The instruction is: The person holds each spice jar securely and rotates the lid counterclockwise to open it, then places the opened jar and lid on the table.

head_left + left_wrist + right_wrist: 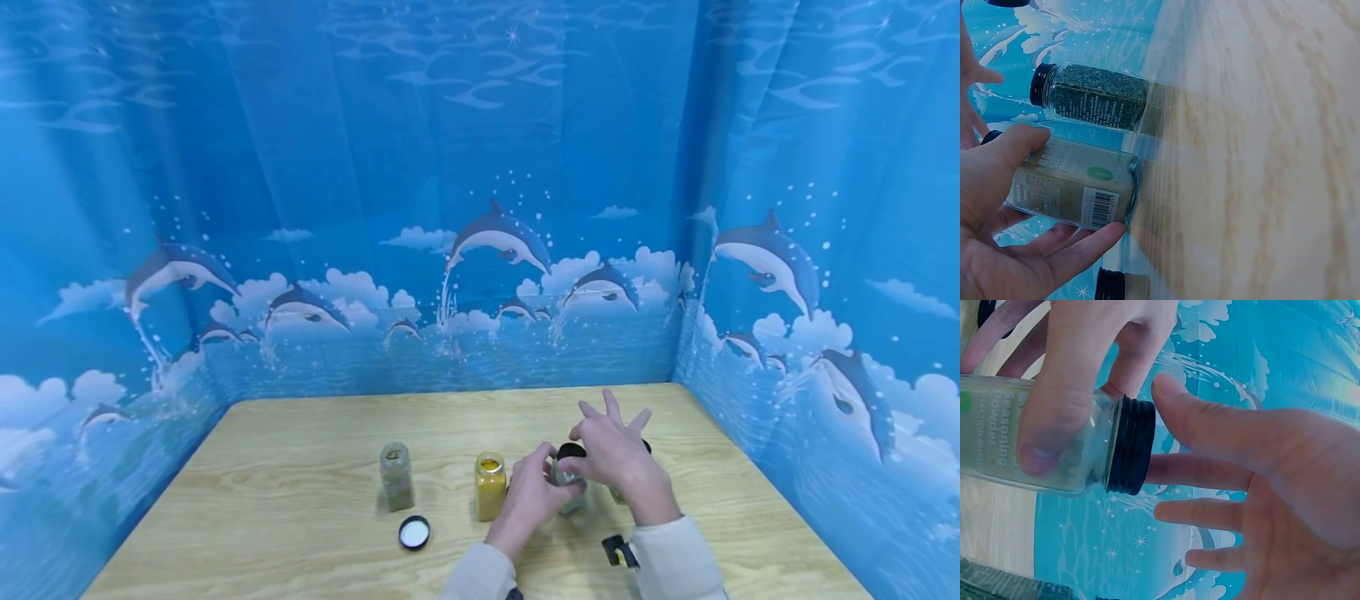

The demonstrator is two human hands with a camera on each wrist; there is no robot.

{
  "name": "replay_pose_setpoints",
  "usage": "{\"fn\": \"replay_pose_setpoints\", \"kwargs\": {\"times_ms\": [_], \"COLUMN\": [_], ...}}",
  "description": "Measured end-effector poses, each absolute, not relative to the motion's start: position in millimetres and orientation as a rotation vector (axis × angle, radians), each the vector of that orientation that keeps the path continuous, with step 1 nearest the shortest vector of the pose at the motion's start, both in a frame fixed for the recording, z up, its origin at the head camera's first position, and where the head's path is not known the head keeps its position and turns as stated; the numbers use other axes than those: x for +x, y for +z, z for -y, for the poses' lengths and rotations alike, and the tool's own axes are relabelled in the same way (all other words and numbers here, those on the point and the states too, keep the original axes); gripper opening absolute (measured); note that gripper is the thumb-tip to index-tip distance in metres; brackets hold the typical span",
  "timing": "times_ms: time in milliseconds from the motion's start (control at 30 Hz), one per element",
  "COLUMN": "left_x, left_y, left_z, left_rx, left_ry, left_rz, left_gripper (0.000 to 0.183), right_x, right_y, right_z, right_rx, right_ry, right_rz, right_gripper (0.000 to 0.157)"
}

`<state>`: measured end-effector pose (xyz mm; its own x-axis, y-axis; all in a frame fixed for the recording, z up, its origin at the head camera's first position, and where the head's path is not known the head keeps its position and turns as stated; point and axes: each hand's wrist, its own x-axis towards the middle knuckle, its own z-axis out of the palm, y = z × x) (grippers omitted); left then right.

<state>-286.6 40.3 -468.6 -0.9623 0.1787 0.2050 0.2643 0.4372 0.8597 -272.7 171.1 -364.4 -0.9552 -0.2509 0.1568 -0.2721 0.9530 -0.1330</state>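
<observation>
My left hand [531,496] grips a square glass jar of pale seasoning powder [1069,181], thumb on one side and fingers on the other. The jar stands upright on the table, its black screw lid [1132,447] on. At that lid is my right hand [618,458], its fingers spread and fairly straight. In the right wrist view the thumb tip lies just beside the lid, and the index finger runs partly behind it; firm contact cannot be made out. A jar of dark green flakes [1097,97] with a black lid stands beside the gripped jar.
Left of my hands stand an uncapped jar of yellow powder [491,492] and an uncapped jar of greyish-brown contents [397,479]. A loose black lid [414,532] lies with its white inside up. The wooden table [300,467] meets dolphin-print curtains [375,167].
</observation>
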Motion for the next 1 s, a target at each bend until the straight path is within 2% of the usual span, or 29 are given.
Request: {"fn": "replay_pose_setpoints", "kwargs": {"times_ms": [167, 433, 1000], "left_x": [-287.0, -288.2, -287.5], "left_y": [-469.3, -469.9, -469.9], "left_z": [-40.8, -41.2, -40.4], "left_rx": [-0.403, -0.404, -0.409], "left_ry": [-1.56, -1.543, -1.518], "left_rz": [2.595, 2.593, 2.586], "left_gripper": [0.032, 0.034, 0.035], "right_x": [-273.1, -272.1, -271.5], "right_y": [-365.2, -363.7, -364.6], "right_z": [-171.4, -170.3, -172.4], "right_rx": [0.4, 0.45, 0.471], "right_ry": [0.236, 0.257, 0.272], "right_rz": [2.987, 3.025, 3.027], "right_gripper": [0.027, 0.035, 0.038]}}
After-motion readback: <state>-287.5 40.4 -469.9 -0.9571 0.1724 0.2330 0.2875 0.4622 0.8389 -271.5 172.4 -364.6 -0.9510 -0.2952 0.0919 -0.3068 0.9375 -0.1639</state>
